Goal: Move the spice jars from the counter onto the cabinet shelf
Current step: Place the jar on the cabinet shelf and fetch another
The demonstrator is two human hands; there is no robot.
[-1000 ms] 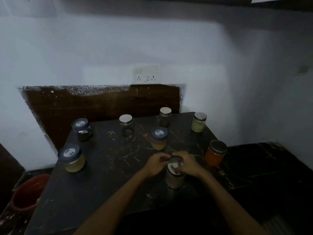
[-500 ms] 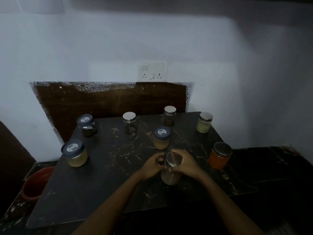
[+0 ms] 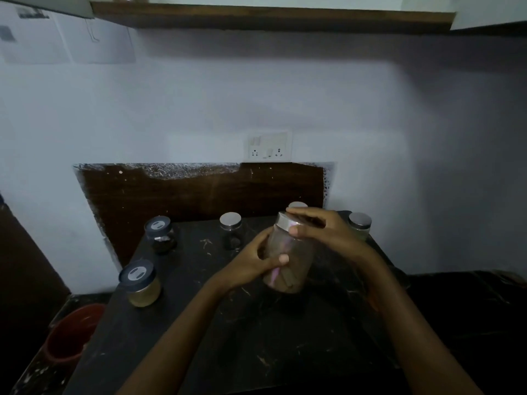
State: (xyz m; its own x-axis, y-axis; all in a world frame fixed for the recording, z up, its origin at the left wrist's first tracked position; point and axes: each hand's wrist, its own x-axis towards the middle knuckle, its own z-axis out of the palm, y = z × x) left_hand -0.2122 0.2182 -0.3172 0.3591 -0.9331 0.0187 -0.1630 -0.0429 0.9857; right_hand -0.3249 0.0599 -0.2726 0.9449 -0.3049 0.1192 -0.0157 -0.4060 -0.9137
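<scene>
Dimly lit throughout; detail was poor. Both hands held one clear jar (image 3: 288, 260) in the air above the dark counter (image 3: 199, 323), tilted with its silver lid leaning left. The left hand (image 3: 251, 266) wrapped the lower body, thumb across the front; the right hand (image 3: 319, 229) clasped the lid and shoulder from the far side. Brownish contents showed, kind not clear.

The hands covered much behind them: only the lid top of a rear jar (image 3: 297, 205) showed over the right fingers, and the silver-lidded jar (image 3: 360, 226) at right was partly hidden by the wrist. Two grey-lidded jars (image 3: 139, 283) (image 3: 159, 235) and a small silver-lidded jar (image 3: 231, 230) stood clear on the counter's left and rear. A red bucket (image 3: 71, 332) sat low at left, half in shadow. The shelf edge (image 3: 271, 15) ran along the top, with what stood on it cut off.

Half a second earlier the jar was low, near the counter; it had since been raised, and the view had tipped upward, bringing the shelf in. The blue-lidded and orange jars were out of sight.
</scene>
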